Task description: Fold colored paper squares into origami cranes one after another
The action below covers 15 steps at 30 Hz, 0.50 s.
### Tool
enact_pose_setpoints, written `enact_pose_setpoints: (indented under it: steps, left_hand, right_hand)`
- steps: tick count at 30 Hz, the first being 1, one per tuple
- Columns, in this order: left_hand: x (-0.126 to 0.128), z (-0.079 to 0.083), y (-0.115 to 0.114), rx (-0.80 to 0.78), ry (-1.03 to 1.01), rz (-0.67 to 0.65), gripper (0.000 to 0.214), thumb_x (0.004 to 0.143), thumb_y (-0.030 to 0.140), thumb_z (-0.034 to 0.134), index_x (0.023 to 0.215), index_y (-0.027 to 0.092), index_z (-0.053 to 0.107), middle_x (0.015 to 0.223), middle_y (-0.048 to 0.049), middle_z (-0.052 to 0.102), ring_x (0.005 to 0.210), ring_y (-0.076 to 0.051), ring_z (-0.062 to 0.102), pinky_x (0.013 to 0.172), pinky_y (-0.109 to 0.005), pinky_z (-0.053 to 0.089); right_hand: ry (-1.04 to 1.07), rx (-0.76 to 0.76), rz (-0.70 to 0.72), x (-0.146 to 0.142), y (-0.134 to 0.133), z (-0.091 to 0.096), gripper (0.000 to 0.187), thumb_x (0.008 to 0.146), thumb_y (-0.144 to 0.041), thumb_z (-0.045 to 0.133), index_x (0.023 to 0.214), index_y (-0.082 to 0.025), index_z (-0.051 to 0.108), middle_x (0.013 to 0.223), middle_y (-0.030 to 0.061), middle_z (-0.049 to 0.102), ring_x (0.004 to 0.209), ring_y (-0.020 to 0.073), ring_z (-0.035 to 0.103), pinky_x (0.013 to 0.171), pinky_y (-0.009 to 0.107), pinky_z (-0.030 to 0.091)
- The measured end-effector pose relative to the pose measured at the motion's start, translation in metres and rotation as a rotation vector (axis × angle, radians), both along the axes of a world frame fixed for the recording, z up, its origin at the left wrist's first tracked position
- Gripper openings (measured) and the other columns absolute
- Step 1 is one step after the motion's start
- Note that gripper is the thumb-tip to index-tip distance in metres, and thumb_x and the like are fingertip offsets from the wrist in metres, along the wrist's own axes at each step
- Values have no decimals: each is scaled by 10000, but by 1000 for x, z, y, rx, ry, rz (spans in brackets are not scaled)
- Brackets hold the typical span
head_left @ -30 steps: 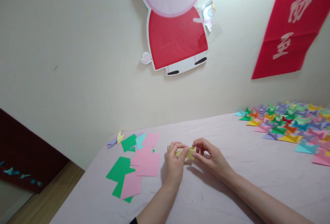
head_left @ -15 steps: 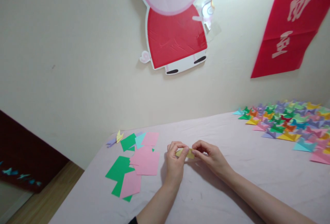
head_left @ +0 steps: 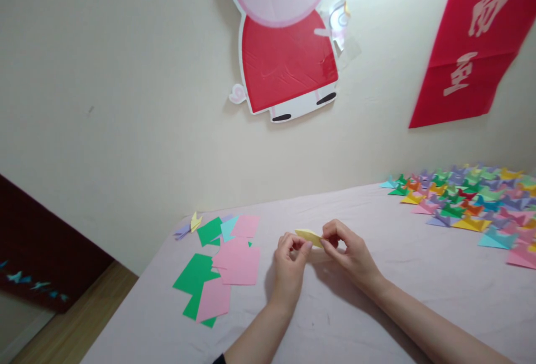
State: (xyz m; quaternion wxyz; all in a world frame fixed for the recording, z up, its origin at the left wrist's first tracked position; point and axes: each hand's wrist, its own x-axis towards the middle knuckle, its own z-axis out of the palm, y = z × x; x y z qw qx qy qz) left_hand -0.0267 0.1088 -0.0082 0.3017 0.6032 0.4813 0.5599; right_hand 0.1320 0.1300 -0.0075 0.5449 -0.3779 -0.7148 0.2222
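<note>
A small folded piece of yellow paper (head_left: 309,236) is held just above the table, between my two hands. My left hand (head_left: 291,260) pinches its lower edge with thumb and fingers. At its right end, the thumb and forefinger of my right hand (head_left: 349,249) are closed on it. The paper's left end points up and to the left, past my left fingertips. Its finer creases are too small to make out.
Pink paper squares (head_left: 237,263) and green paper squares (head_left: 193,274) lie loosely to the left on the cloth-covered table (head_left: 146,308). A yellow folded paper figure (head_left: 195,222) is behind them. Rows of colourful folded paper figures (head_left: 464,202) stand at the right, by the wall (head_left: 146,101).
The yellow paper has been raised and turned, and more of it shows above my left fingers. My right hand has shifted slightly right and up.
</note>
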Motion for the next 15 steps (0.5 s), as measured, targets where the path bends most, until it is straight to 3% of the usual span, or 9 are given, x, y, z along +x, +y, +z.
enact_pose_setpoints:
  steps: [3,11,15]
  left_hand:
    - [3,0,-2,-82,-7,-96,164,873,333,589,771,208,621,795,-5,598,793,-183,534,723,-275,395]
    - [-1,-9,4,-119,-6,-58,170,859,325,583,767,190,631,749,3,603,713,-167,540,660,-267,404]
    - [-4,-6,5,-68,59,-33,144,861,272,581,763,193,650,782,-6,613,784,-178,555,678,-269,396]
  right_hand:
    - [-107,98,15,-2,-4,2,125,874,-197,533,758,-239,515,762,9,537,681,154,532,600,257,440]
    - [-336,309,-43,-3,-7,0,25,881,-216,580,902,-231,578,925,59,574,851,211,549,733,328,484]
    - [-345,370,-161,-1,-6,-2,228,881,-164,587,1098,-233,588,1161,109,520,1003,256,504,840,397,472]
